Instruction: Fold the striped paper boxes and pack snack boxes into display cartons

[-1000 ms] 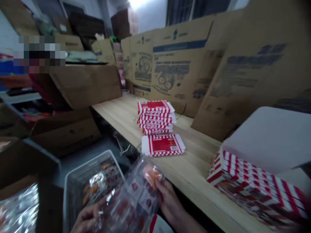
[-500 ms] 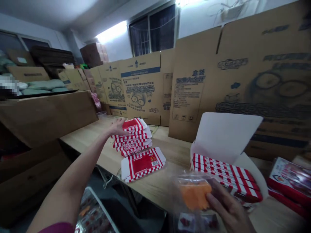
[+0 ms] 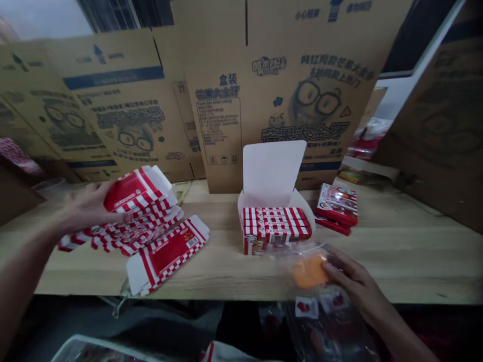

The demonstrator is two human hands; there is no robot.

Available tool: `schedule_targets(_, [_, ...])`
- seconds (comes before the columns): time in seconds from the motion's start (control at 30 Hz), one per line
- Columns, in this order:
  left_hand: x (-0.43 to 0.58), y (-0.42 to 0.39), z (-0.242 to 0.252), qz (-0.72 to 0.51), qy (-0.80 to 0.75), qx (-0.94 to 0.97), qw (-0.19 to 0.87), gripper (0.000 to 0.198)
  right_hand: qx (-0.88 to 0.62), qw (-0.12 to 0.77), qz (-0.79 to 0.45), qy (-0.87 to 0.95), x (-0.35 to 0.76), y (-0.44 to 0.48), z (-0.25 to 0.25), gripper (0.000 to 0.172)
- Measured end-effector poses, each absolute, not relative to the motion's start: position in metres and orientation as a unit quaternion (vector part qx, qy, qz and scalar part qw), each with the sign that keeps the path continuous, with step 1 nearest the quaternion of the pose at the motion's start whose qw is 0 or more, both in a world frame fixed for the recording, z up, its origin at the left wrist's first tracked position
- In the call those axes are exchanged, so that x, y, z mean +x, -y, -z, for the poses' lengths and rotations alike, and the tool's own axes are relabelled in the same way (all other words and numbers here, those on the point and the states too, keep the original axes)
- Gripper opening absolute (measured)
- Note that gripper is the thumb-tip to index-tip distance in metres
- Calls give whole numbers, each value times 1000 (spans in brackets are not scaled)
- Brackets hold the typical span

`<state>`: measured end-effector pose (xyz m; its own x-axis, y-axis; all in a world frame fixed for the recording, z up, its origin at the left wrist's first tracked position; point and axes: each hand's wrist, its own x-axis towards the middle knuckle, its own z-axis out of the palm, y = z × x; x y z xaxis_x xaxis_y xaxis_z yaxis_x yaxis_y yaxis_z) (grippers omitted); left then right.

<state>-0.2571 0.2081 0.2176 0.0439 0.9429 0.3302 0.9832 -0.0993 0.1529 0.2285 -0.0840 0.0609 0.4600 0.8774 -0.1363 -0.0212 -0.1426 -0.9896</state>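
Note:
At the left, my left hand (image 3: 88,206) grips the top carton of a stack of red-and-white checkered cartons (image 3: 141,188). One more flat carton (image 3: 169,259) lies beside the stack at the table edge. My right hand (image 3: 349,276) pinches a clear plastic bag (image 3: 311,271) with an orange piece inside; the bag hangs over the table's front edge and is slightly blurred. Behind it, a white display box (image 3: 273,171) with its lid raised holds a row of red-and-white cartons (image 3: 277,221).
Tall brown cardboard boxes (image 3: 226,50) wall off the back of the wooden table (image 3: 219,271). Red packs (image 3: 337,203) lie to the right of the display box. A white-rimmed tray (image 3: 101,344) is below the table at lower left.
The view has turned right and down. My left hand now has the top carton of the stack lifted and tilted. The bag is still in my right hand.

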Motion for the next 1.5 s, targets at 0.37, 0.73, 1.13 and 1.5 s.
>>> schedule_targets(0.37, [-201,-39,-64,-28,447,-890,84,92,-478,244,-574,619,217,1,-4,46])
schedule_targets(0.73, [-181,-35,3,0,482,-873,73,90,-455,325,-667,492,227,-51,19,53])
schedule_targets(1.13, [-134,-40,0,6,449,-893,34,98,-482,345,-632,499,246,-79,22,49])
schedule_targets(1.5, [-79,-40,6,61,444,-894,13,104,-496,304,-436,687,240,-46,20,41])
